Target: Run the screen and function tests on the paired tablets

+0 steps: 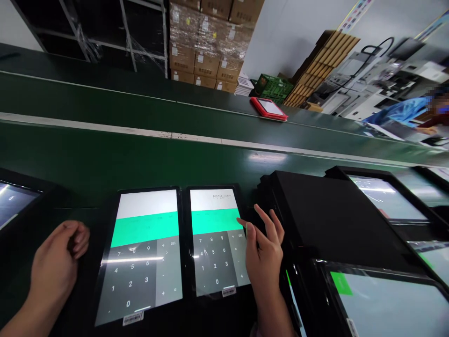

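Note:
Two tablets lie side by side in front of me, the left tablet [143, 262] and the right tablet [213, 248]. Both screens show a calculator with a white and green display above grey keys. My right hand [264, 248] is over the right edge of the right tablet, fingers spread, its index fingertip at the green band; whether it touches the glass I cannot tell. Left of the left tablet, my left hand [59, 255] is curled into a loose fist, with nothing seen in it. Barcode labels [133, 318] stick out at the tablets' lower edges.
Stacked black devices [315, 210] stand close on my right, with another lit screen [389, 299] in front. A dark-framed screen [17, 199] lies far left. Across the green bench [105, 154] are a red-framed item [269, 108], cartons [206, 65] and a person in blue [400, 112].

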